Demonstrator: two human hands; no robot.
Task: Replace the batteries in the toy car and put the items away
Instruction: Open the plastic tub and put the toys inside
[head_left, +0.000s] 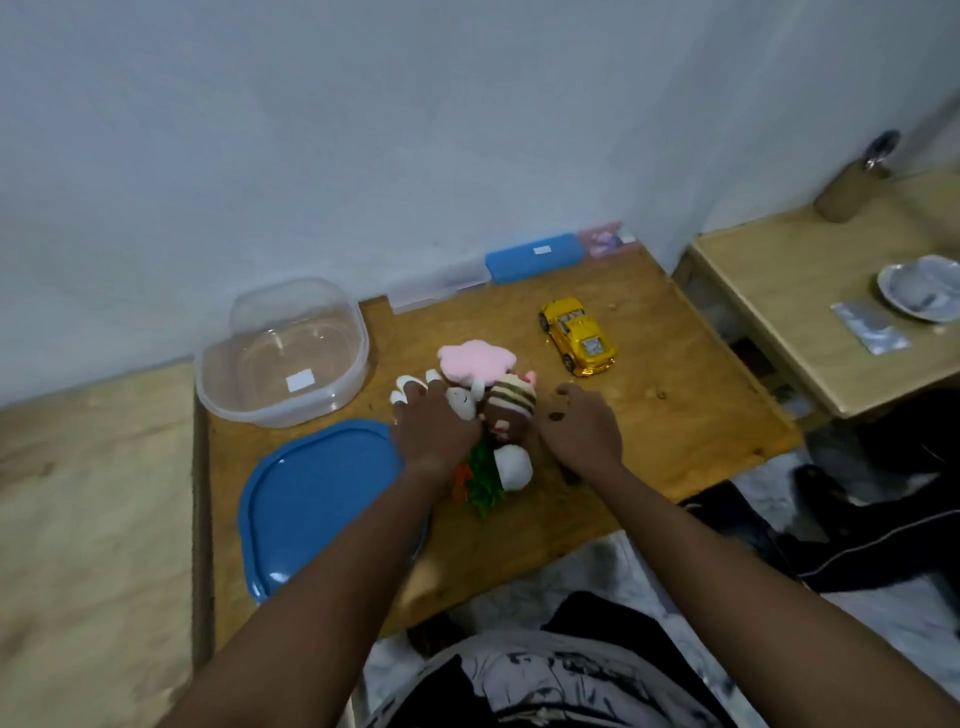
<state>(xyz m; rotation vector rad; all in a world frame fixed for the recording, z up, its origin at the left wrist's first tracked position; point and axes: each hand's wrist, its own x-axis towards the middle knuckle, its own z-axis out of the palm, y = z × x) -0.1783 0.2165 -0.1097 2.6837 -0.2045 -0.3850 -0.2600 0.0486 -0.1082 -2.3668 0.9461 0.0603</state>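
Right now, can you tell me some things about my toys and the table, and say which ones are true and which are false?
1. The yellow toy car is in a hand. False: it sits alone on the wooden table.
2. The clear tub has toys in it. False: it looks empty.
3. The blue lid lies flat beside the tub. True.
4. Both the left hand and right hand are at the pile of soft toys. True.
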